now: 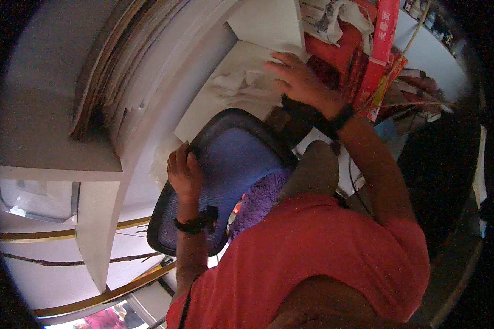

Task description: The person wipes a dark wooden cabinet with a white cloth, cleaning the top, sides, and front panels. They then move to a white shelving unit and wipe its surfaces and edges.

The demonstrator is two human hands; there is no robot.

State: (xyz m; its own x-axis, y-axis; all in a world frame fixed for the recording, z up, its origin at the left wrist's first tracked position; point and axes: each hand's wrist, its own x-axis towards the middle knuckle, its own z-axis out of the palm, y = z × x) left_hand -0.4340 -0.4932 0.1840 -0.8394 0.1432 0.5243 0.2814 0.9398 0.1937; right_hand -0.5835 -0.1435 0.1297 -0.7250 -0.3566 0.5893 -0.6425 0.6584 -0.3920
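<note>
My left hand [184, 172] grips the black rim of a mesh chair backrest [226, 152], its fingers curled over the edge. A dark band circles that wrist. Against the chair lies a fluffy purple cushion or cloth [261, 197], partly hidden by my body. My right hand [302, 84] is extended with fingers apart and nothing visible in it; it is slightly blurred. Beneath and beside its fingers is a pale surface with a crumpled whitish cloth or plastic sheet [245, 86]. Dark red bags [350, 45] lie just beyond this hand. Whether it touches anything, I cannot tell.
A long red box [378, 57] bearing writing stands at the upper right, near thin sticks and assorted clutter [420, 88]. Stacked flat boards or sheets [119, 70] fill the upper left. A white shelf panel [96, 230] stands at the lower left. A dark cable [354, 181] hangs near my leg.
</note>
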